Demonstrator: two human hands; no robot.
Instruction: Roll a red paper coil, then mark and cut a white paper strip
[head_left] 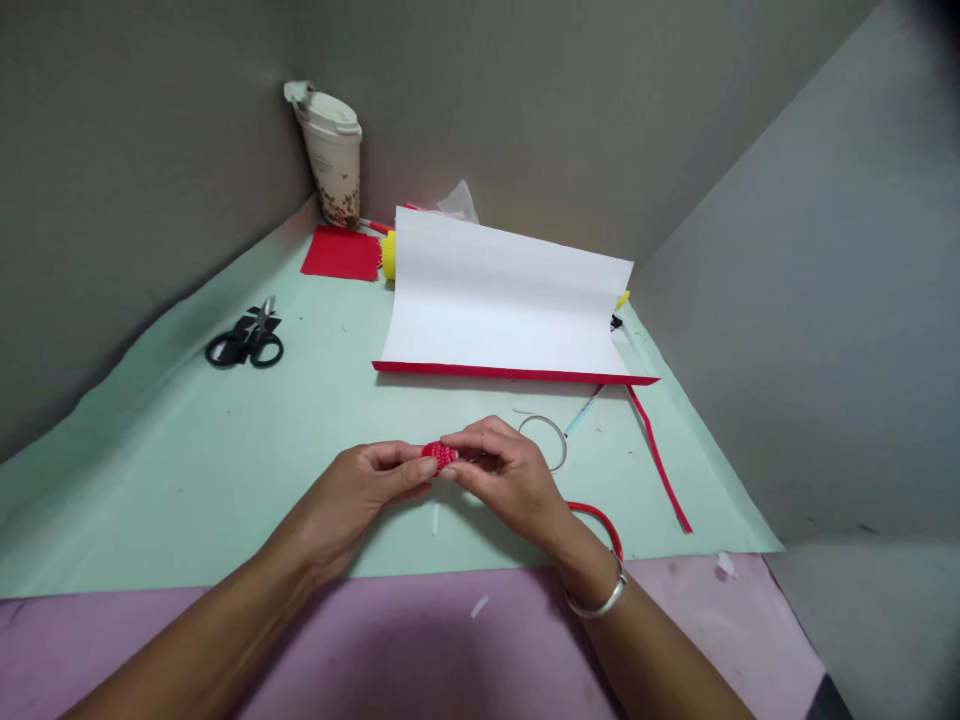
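Observation:
Both hands meet low in the middle of the view, over a pale green mat (187, 450). My left hand (367, 490) and my right hand (502, 475) pinch a small rolled coil of red paper (439, 455) between their fingertips. A silver bangle (600, 600) circles my right wrist. A red paper strip (600, 520) curls from under that wrist. Just behind my right hand lies a clear tape ring (551, 440).
A large sheet, white on top with a red edge (510, 300), lies beyond the hands. Black scissors (246, 342) rest at the left. A lidded paper cup (334, 160) stands in the far corner beside a red paper piece (341, 253). Grey walls enclose the mat. A long red strip (660, 460) lies at the right.

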